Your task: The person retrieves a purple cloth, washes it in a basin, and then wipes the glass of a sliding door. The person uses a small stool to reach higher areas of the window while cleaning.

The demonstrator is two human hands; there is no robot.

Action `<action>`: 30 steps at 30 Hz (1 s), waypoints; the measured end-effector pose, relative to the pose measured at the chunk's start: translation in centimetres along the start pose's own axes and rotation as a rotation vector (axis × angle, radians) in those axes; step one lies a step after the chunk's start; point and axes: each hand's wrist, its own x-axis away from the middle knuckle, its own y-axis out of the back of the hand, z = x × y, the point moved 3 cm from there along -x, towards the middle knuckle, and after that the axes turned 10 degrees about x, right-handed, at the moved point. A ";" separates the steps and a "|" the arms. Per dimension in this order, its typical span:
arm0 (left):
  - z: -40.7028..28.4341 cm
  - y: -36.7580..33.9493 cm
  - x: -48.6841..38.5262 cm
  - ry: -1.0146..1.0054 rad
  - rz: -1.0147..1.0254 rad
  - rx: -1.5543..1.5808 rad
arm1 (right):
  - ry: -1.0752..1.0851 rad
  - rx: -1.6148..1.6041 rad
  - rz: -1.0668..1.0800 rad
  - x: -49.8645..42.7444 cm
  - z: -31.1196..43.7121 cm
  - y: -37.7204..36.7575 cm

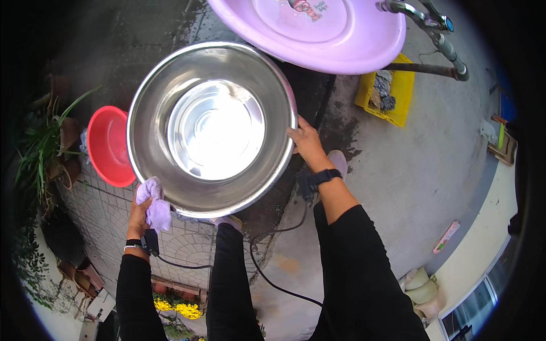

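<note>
A large stainless steel basin (175, 91) is held up in front of me, its shiny inside facing the camera. My right hand (308, 143) grips the rim on the right, with the thumb inside and the other fingers behind. At the lower left of the rim, my left hand (138, 213) clutches a crumpled purple cloth (155, 209) against the edge. Bright glare covers much of the basin's flat bottom. Both wrists wear black straps with small devices and cables.
A large lilac plastic basin (362, 47) sits ahead under a metal tap (416, 17). Left of the steel basin is a red plastic basin (108, 147). A yellow crate (403, 98) with lumpy contents stands at right. Potted plants (47, 149) line the left side.
</note>
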 end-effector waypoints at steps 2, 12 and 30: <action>2.2 0.8 -1.3 -0.017 -0.068 -0.013 | 0.039 0.011 -0.069 -1.2 -1.7 -1.7; 6.1 6.3 -6.7 0.049 -0.181 -0.354 | -0.067 0.267 -0.242 1.3 -9.0 -7.6; -1.2 -27.0 7.5 -0.015 0.234 0.322 | 0.946 0.765 -0.833 19.0 28.2 13.0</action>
